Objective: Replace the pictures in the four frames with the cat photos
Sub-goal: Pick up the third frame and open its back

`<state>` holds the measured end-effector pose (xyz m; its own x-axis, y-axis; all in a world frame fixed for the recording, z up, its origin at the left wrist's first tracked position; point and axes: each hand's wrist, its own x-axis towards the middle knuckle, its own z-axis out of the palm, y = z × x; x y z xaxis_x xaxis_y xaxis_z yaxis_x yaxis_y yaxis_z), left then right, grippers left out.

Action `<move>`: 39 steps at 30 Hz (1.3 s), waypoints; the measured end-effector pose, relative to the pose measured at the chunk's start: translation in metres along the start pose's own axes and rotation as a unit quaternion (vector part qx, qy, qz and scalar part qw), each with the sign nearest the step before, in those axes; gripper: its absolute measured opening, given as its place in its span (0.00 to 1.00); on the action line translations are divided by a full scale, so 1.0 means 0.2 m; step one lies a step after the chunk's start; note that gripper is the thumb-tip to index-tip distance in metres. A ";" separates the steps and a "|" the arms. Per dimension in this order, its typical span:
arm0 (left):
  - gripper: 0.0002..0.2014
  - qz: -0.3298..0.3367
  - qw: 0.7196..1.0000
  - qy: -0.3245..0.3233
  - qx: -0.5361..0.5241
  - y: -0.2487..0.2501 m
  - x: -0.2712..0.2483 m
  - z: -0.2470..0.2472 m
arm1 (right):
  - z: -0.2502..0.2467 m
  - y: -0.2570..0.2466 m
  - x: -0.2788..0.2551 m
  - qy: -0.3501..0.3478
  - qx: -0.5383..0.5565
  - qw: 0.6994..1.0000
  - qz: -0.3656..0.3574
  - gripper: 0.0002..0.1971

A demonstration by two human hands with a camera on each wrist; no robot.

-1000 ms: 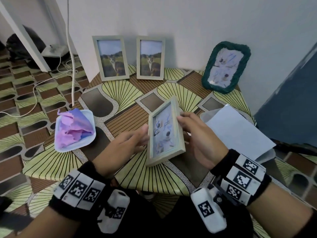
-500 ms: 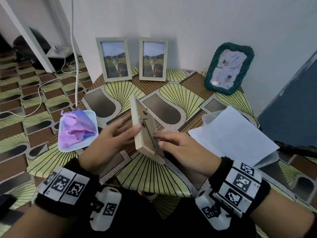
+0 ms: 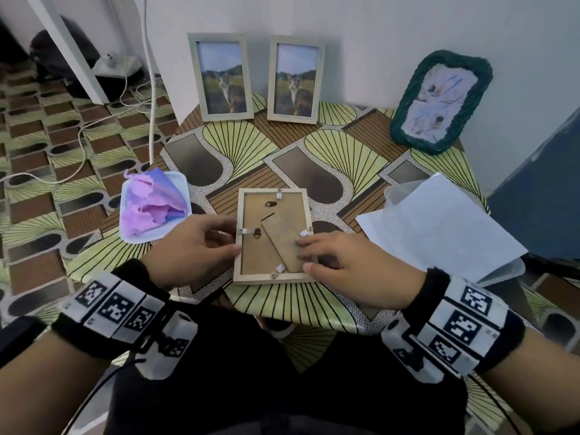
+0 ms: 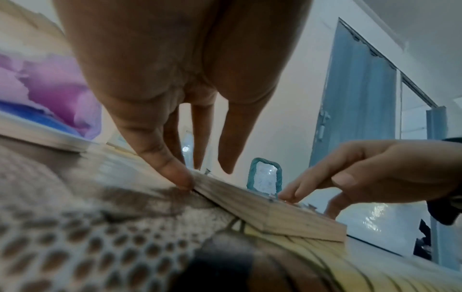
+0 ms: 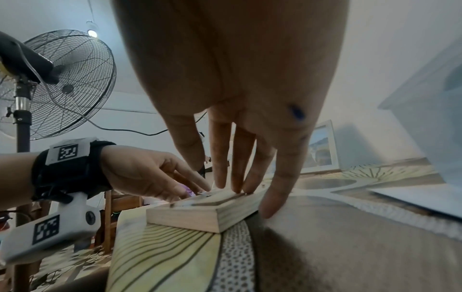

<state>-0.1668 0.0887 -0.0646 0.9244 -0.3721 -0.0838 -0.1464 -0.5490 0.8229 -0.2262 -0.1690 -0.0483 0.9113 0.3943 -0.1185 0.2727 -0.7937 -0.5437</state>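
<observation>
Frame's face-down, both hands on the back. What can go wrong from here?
1. Wooden frame lies glass-side down; hard pressing by the right hand might crack the glass.
2. The small metal tabs are sharp-looking; fingertips could get nicked.
3. The left hand only touches the edge, so the frame may slide.

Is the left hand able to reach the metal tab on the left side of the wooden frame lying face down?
Probably yes. The left hand rests at the left edge of the wooden frame, fingertips beside the metal tab, with nothing between them.
</observation>
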 end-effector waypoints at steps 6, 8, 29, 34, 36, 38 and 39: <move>0.21 -0.008 0.997 0.030 0.074 0.05 0.02 -0.02 | -0.04 0.03 0.05 0.159 0.055 0.985 0.042 0.06; 0.21 0.008 0.994 0.051 0.095 0.06 0.06 -0.03 | -0.06 0.04 0.09 0.179 0.048 0.980 0.066 0.05; 0.19 -0.021 0.970 0.001 0.242 0.05 0.29 -0.06 | -0.02 0.02 0.36 0.070 0.057 0.973 0.211 0.06; 0.25 -0.040 0.976 -0.002 0.215 0.03 0.31 -0.08 | -0.02 0.03 0.35 0.042 0.059 0.977 0.201 0.06; 0.25 -0.042 0.980 -0.004 0.196 0.03 0.31 -0.09 | -0.03 0.05 0.35 0.039 0.061 0.978 0.195 0.06; 0.24 -0.040 0.979 -0.002 0.201 0.02 0.31 -0.09 | -0.03 0.05 0.34 0.033 0.070 0.979 0.190 0.07; 0.24 -0.039 0.977 0.000 0.208 0.02 0.32 -0.09 | -0.04 0.05 0.34 0.029 0.072 0.979 0.187 0.08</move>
<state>-0.1029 0.0762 -0.0567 0.9387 -0.3167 -0.1366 -0.2058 -0.8321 0.5150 -0.1590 -0.1544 -0.0562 0.9560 0.0579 -0.2876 -0.1267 -0.8028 -0.5826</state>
